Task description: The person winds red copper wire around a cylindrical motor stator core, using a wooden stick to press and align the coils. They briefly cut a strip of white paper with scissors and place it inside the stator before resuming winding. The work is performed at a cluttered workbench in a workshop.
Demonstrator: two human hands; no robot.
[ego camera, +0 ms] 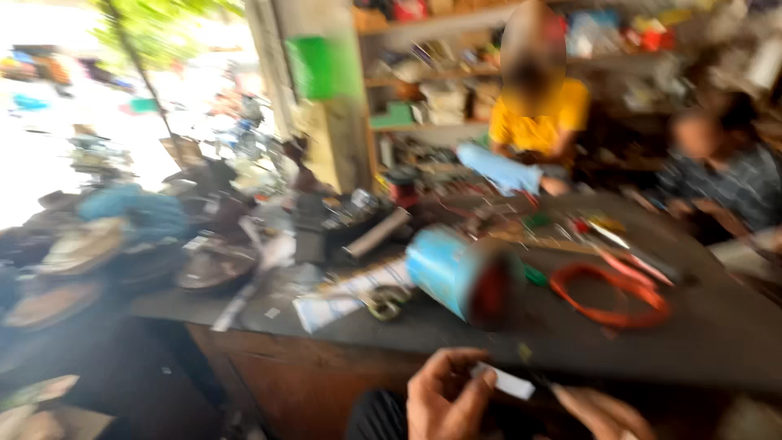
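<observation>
Your left hand (444, 395) and right hand (601, 411) are hovering below the workbench (456, 330) edge, bare dark top lying open just ahead, blue cylinder (460, 273) blocking straight beyond, orange cable loop (611, 295) crowding ahead right, clutter standing far left.

At the bottom of the frame the left hand (444, 399) pinches a matt white paper-like slip (507, 381), above it a dull dark tabletop (717, 334) on brown wood, with a glossy blue cylinder (456, 273) and smooth orange plastic-looking cable (612, 297).
</observation>
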